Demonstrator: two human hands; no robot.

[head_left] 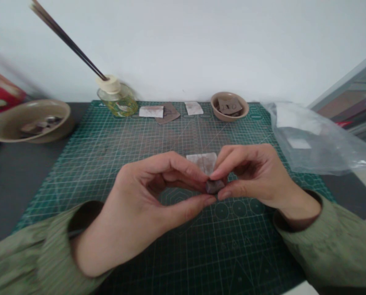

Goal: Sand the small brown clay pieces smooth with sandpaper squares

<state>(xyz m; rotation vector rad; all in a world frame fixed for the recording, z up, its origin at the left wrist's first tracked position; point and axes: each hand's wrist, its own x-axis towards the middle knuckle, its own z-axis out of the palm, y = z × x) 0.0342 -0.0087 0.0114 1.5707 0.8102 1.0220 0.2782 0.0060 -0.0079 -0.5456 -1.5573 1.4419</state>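
A small dark purplish-brown lump (214, 187), like a bit of clay or stone, is pinched between the fingertips of both hands above the cutting mat. My left hand (152, 200) grips it from the left, thumb below and index finger above. From the right, my right hand (253, 174) holds it with thumb and bent fingers. The two hands nearly touch at the lump. Just behind them a white paper slip (204, 162) with a brownish patch lies on the green cutting mat (115, 143), partly covered by the fingers.
A reed diffuser (118, 98) stands at the back left, near a tan bowl (29, 137) with small pieces. Paper slips (151, 112) and brown card (170, 116) lie along the back. A small bowl (218, 116) holds brown pieces. A clear plastic bag (312, 147) covers the right edge.
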